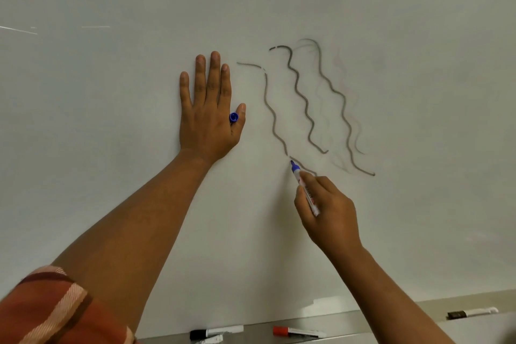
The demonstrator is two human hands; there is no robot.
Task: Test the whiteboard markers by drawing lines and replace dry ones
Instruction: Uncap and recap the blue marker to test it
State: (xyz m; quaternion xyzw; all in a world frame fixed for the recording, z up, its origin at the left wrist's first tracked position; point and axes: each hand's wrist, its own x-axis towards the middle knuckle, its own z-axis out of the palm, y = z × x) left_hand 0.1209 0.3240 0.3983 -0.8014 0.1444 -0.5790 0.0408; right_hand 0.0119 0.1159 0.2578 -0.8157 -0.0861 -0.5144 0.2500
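Now the right hand (329, 209) grips the blue marker (304, 187), tip on the whiteboard (418, 78) under three wavy lines. The left hand (208, 117) lies flat on it, fingers straight, the blue cap (234, 117) tucked by the thumb. That cap could slip and fall if the thumb lets go.

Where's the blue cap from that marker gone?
In the head view, the blue cap sits left of centre, tucked between the thumb and forefinger of the left hand, which lies flat on the whiteboard.
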